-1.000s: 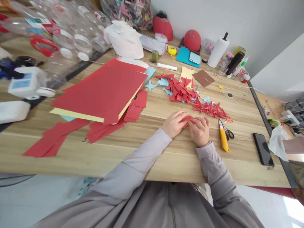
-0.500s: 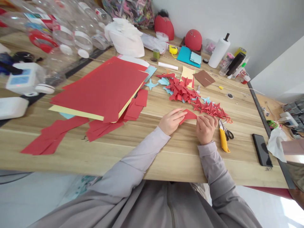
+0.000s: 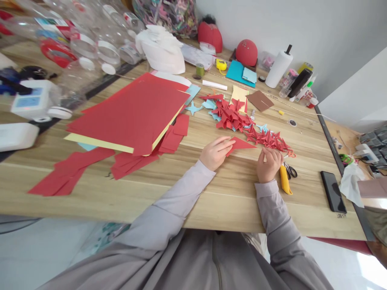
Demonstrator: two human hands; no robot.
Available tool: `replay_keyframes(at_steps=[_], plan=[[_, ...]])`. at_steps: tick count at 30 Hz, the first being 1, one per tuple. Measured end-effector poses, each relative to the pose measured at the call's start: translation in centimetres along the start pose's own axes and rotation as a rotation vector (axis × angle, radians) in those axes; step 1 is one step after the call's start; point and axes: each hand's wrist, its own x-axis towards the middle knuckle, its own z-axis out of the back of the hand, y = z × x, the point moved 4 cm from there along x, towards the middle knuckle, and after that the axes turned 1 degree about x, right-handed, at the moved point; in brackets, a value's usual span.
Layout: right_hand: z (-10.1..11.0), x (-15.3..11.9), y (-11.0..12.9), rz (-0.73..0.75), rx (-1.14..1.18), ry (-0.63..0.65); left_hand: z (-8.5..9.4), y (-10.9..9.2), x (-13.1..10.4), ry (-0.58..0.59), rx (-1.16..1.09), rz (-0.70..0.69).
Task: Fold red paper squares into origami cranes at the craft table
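Observation:
A small folded red paper (image 3: 242,143) with a pointed right end lies under the fingers of my left hand (image 3: 215,153), which grips its left end. My right hand (image 3: 269,164) is a short way to the right of the paper's tip, apart from it, with fingers curled; whether anything is between them is too small to tell. Just behind the hands, red folded paper stars (image 3: 267,139) form a row, joining a heap of red folded pieces (image 3: 231,114). Beside my right hand lie a yellow cutter (image 3: 285,180) and black-handled scissors (image 3: 292,171).
Large red sheets (image 3: 133,110) and cut red strips (image 3: 71,169) cover the left. Plastic bottles (image 3: 87,44) stand behind them. A black phone (image 3: 333,191) lies at the right, near another person's sleeve (image 3: 373,189).
My right hand has let go of the paper's right end and moved right, close to the cutter. The pointed tip is now exposed. My left hand still holds the other end.

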Motion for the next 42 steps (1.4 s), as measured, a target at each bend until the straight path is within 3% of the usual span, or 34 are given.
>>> replay_keyframes(at_steps=[6, 12, 17, 25, 32, 42], plan=[[0.0, 0.0, 2.8, 0.155, 0.115, 0.22, -1.0, -0.5, -0.1, 0.017, 0.004, -0.034], [-0.8, -1.0, 4.4, 0.272, 0.246, 0.368, -2.0, -1.8, 0.1, 0.154, 0.171, -0.101], [-0.9, -1.3, 4.7, 0.331, 0.282, 0.357, -2.5, -2.5, 0.0, 0.255, 0.267, -0.149], [-0.6, -1.0, 4.5, 0.316, 0.216, 0.347, -2.2, -2.1, 0.2, 0.308, 0.264, -0.109], [0.0, -0.4, 4.2, 0.303, 0.163, 0.27, -1.3, -1.2, 0.5, 0.297, 0.256, -0.059], [0.1, -0.2, 3.9, 0.266, 0.152, 0.265, -0.9, -0.8, 0.5, 0.25, 0.226, -0.007]])
